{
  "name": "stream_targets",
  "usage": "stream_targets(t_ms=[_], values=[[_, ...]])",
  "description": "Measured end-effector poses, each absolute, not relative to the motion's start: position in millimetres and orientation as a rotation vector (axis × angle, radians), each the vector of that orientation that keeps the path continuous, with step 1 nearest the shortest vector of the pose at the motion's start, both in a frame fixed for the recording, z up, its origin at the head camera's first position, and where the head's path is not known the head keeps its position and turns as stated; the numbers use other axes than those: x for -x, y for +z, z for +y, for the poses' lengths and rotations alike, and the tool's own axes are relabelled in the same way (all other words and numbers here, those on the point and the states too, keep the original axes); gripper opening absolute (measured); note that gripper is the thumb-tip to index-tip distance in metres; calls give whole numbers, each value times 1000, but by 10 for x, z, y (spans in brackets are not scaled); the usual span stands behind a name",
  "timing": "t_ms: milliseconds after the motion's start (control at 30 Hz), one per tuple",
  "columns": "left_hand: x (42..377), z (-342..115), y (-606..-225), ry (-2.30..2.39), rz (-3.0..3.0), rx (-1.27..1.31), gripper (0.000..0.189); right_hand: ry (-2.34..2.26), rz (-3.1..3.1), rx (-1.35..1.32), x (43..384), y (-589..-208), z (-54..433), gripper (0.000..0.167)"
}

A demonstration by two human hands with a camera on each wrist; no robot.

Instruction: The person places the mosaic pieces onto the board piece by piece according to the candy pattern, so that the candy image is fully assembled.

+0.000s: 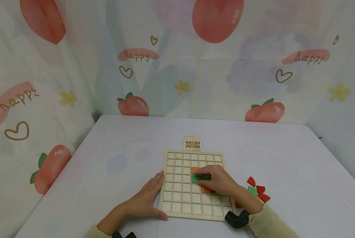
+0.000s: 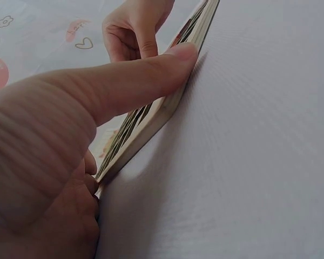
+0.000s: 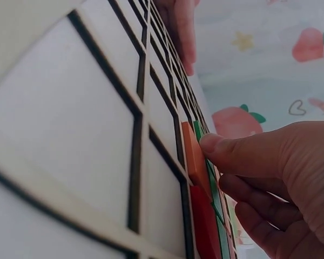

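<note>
A wooden grid board point(image 1: 177, 197) lies on the table. My left hand point(image 1: 143, 201) rests along its left side with fingers stretched out, the thumb touching the front left corner. Over the middle of the grid, my right hand point(image 1: 220, 180) pinches a green tile point(image 1: 195, 178) between thumb and fingers. In the right wrist view the thumb meets the edge of the green tile point(image 3: 198, 130), beside an orange tile point(image 3: 193, 154) and a red piece point(image 3: 204, 221). Other orange tiles point(image 1: 194, 170) sit in the cells around it; the hand hides part of the row.
Behind the board lies a small pattern card point(image 1: 192, 145). Right of the board are loose red pieces point(image 1: 264, 198) and a loose green tile point(image 1: 252, 191), near the right forearm. A printed curtain point(image 1: 210, 82) closes off the back and left of the white table point(image 1: 135, 138).
</note>
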State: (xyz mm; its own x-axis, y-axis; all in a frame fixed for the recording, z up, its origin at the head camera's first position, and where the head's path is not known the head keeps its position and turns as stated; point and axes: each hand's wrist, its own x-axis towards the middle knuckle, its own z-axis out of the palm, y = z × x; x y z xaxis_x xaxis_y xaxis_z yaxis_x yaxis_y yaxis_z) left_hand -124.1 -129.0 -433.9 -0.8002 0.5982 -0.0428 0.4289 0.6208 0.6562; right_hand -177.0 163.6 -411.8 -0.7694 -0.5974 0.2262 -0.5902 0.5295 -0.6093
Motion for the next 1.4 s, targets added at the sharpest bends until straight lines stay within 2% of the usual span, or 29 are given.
stream_targets(t_ms=[233, 1133, 1400], values=[[1242, -1291, -4335, 952, 2582, -834, 124, -1073, 2772, 1066, 1766, -4103, 1713, 28], [1230, -1302, -4332, 937, 2602, -815, 125, -1018, 2897, 771, 1596, -4056, 2149, 29], [1242, -1296, -4364, 940, 2599, -852, 125, -1039, 2889, 594, 1489, -3999, 2296, 27]])
